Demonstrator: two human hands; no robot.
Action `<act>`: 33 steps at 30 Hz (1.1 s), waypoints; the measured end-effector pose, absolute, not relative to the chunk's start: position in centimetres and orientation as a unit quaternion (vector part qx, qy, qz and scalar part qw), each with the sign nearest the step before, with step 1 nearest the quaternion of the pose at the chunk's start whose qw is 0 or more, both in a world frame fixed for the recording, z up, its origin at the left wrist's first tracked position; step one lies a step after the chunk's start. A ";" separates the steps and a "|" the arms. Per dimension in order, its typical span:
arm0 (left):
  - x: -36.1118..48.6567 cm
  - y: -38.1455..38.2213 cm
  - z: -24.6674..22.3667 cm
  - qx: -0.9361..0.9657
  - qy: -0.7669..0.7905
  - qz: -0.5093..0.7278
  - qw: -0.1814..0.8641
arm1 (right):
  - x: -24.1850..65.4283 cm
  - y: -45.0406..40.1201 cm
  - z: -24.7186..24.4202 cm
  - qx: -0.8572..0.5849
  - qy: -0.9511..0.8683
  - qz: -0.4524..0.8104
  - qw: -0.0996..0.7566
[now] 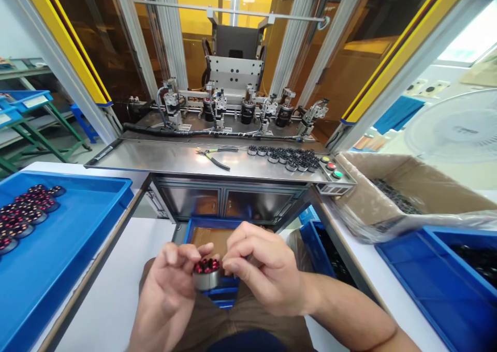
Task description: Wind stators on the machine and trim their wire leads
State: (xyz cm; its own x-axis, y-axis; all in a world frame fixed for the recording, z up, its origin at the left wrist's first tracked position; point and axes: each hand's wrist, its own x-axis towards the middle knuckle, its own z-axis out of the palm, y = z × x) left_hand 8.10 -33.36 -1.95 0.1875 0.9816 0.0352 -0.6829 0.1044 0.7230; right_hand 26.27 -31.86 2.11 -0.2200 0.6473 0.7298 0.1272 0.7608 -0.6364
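Low in the middle of the head view, my left hand grips a round motor stator with a silver metal ring and red and black windings on top. The stator is held above my lap, its wound side facing up. Close to its right side is my right hand, with thumb and forefinger pinched together at the edge of the windings. Whatever sits between those fingertips is hidden or too small to name.
On the steel bench lie pliers and several black rings beside push buttons. A blue tray at left holds similar wound parts. A cardboard box and blue bin stand right. Machine fixtures are behind.
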 end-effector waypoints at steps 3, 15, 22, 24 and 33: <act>8.2 -32.7 -3.0 0.322 0.206 0.458 0.802 | 26.6 -31.7 2.1 -0.223 -0.770 0.231 0.552; 8.4 -33.7 -1.6 0.353 0.242 0.466 0.775 | 26.8 -31.8 2.4 -0.249 -0.757 0.210 0.567; 9.4 -34.1 -1.5 0.365 0.297 0.606 0.642 | 26.5 -31.9 2.2 -0.266 -0.743 0.214 0.575; 9.4 -34.1 -1.7 0.375 0.307 0.586 0.649 | 26.6 -31.8 2.2 -0.255 -0.750 0.213 0.573; 8.4 -33.4 -3.0 0.434 0.274 0.556 0.654 | 26.6 -32.0 2.2 -0.254 -0.742 0.208 0.585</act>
State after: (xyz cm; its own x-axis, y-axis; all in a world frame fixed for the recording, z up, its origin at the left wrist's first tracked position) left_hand 8.38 -33.44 -2.96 0.2315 0.9648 0.1245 -0.4895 0.0050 0.8720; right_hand 26.57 -32.01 2.20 -0.1876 0.6200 0.7618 0.1339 0.7845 -0.6055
